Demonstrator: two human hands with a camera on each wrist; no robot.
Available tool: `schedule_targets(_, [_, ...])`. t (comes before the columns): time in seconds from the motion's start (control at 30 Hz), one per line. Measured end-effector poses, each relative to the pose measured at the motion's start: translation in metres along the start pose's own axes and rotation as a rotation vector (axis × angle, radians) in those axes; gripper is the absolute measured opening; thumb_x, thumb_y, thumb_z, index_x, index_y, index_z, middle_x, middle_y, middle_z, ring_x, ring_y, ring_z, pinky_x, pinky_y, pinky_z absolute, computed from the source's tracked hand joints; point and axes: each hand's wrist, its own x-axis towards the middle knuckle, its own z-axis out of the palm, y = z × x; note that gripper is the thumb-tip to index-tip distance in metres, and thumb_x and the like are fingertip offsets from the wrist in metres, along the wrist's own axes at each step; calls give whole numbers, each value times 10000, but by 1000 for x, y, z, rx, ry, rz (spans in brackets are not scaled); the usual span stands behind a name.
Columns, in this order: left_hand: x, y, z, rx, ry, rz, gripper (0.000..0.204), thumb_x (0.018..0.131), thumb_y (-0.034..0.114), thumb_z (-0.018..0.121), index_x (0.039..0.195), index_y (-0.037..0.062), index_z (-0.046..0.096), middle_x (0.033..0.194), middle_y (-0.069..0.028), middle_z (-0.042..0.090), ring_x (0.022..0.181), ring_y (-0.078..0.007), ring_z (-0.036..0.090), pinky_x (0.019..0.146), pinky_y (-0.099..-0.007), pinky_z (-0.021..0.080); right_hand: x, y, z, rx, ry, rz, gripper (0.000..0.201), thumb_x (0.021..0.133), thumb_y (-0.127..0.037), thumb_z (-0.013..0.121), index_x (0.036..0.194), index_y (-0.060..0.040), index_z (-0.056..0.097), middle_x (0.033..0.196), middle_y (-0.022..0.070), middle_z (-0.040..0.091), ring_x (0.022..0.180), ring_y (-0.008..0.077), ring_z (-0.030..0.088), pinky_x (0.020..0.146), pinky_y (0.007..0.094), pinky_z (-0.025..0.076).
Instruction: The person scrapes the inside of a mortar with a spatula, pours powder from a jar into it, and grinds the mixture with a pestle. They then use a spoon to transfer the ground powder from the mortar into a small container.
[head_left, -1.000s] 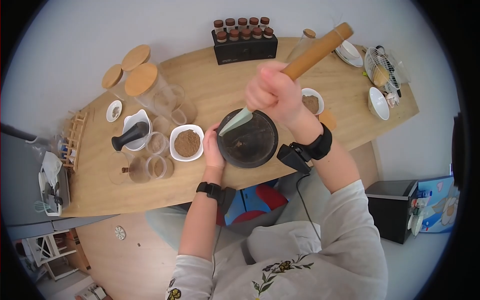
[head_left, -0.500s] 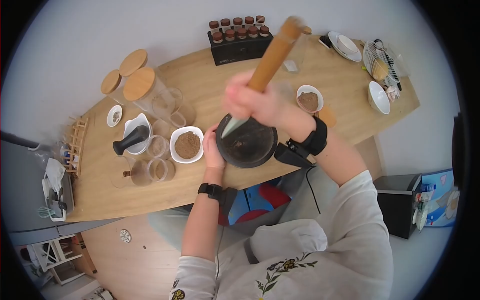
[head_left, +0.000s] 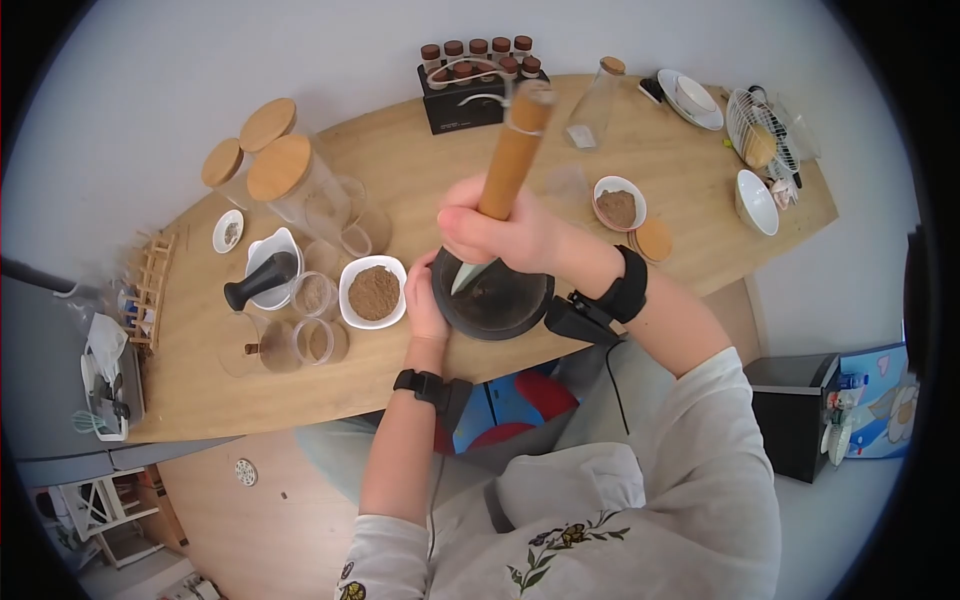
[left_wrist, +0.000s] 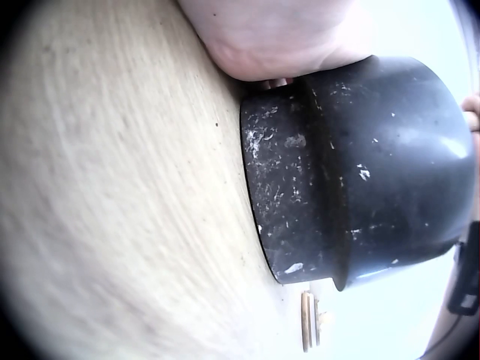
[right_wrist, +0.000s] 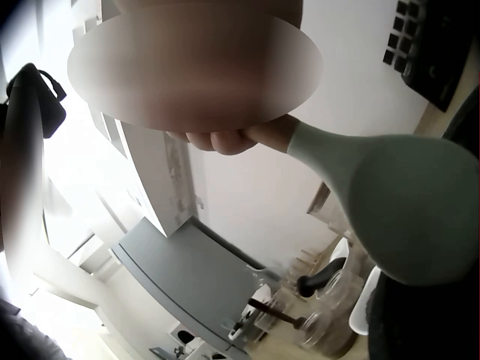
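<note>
A black mortar (head_left: 505, 318) stands near the table's front edge, some dark residue inside. My left hand (head_left: 428, 303) lies against its left wall and steadies it, the fingers wrapping round the far side; whitish specks mark the mortar's outer wall in the left wrist view. Above the mortar my right hand (head_left: 500, 228) grips a cooking spoon by its thick wooden handle (head_left: 510, 165), which points up and away. The spoon's pale green head (right_wrist: 409, 199) reaches down into the mortar, close to its left inner wall, partly hidden by the right hand in the head view.
Left of the mortar stand a white bowl of brown powder (head_left: 376, 293), several clear jars and a black pestle (head_left: 262, 280) in a white dish. Another powder bowl (head_left: 615, 203) sits to the right. A spice rack (head_left: 465, 110) and a corked bottle (head_left: 597, 105) stand behind.
The right hand has moved left and a little lower over the mortar, and the spoon's handle has swung from leaning right to more upright. The left hand stays on the mortar.
</note>
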Motion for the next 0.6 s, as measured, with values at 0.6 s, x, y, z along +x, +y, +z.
schedule_targets(0.6, [-1,-2,2,-90,29,-20,339,859,175,320,1010,-41,533,980,-101,570,907,-174,520,829,-283,399,17,7,-2,-322,337,60,341,871,-134,438,547,-81,344,475,-56,323,427,40,286,397,220,226])
